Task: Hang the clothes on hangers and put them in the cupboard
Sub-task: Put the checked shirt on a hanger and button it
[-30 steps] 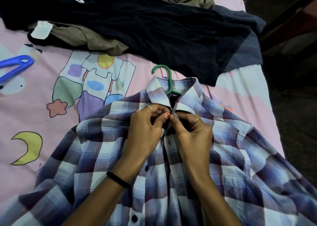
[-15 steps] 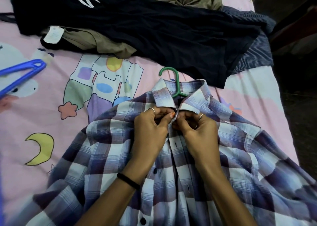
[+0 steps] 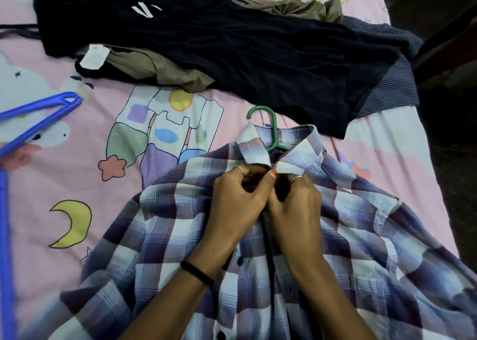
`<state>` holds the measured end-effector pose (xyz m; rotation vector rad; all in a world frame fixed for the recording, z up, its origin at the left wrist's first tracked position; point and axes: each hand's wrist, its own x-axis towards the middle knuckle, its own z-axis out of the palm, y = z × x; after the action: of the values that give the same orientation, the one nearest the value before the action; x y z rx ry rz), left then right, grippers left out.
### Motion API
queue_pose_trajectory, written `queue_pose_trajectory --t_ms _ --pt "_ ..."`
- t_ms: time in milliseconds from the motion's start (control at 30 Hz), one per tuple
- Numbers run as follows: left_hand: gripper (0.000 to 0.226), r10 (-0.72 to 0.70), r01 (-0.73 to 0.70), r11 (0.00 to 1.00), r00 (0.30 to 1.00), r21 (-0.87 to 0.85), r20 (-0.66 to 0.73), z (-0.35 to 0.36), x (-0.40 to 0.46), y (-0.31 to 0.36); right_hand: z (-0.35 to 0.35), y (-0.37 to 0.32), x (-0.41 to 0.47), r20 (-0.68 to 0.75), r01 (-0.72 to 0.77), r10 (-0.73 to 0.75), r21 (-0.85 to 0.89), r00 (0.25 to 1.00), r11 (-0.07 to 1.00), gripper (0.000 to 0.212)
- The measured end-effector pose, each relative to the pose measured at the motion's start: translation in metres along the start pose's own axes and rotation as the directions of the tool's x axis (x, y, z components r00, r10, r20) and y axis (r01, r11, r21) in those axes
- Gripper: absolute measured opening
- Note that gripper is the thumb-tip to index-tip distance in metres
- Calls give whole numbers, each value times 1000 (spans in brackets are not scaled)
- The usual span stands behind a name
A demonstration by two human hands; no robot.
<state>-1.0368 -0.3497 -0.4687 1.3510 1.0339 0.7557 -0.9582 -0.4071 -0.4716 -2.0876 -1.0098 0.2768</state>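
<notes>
Checked purple-and-white button-up shirt (image 3: 335, 249) lies front-up on the pink cartoon-print bedsheet (image 3: 64, 185) nearest us, its placket running straight away toward the collar. Our left hand (image 3: 237, 200) and right hand (image 3: 296, 205) meet there, touching, each pinching a placket edge just under the collar (the top button itself is hidden by our fingers). Beyond, the green plastic hanger hook (image 3: 268, 125) pokes from the neck; farther off lie dark unhung clothes (image 3: 232, 50).
</notes>
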Motion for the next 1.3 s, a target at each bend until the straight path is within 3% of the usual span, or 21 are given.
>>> queue_pose_trajectory --t_ms 133,267,433,633,800,967,1133,1300 --pt "5 -64 65 996 998 -68 14 -2 3 -4 4 0 -7 -128 72 -70 9 989 997 8" --pt "7 -81 84 995 995 -60 49 0 3 -5 5 7 -3 -188 59 -44 70 981 996 13" --pt "8 -86 86 996 996 -37 6 4 3 -7 3 14 3 -83 -37 54 196 995 980 22" --pt "5 -41 43 998 998 41 -41 5 3 -8 0 16 8 12 -97 96 200 995 975 50" --pt "25 22 -10 983 998 182 -64 6 1 -9 0 15 8 39 -107 102 146 994 984 40" --pt "23 138 -117 949 989 292 -54 5 3 -7 1 13 9 43 -135 130 147 991 980 41" --pt "18 202 -182 937 979 299 -38 4 4 -5 1 11 9 14 -100 99 127 995 987 31" --pt "12 158 -161 966 987 201 31 -2 8 -3 0 -2 6 21 -4 3 71 1000 997 16"
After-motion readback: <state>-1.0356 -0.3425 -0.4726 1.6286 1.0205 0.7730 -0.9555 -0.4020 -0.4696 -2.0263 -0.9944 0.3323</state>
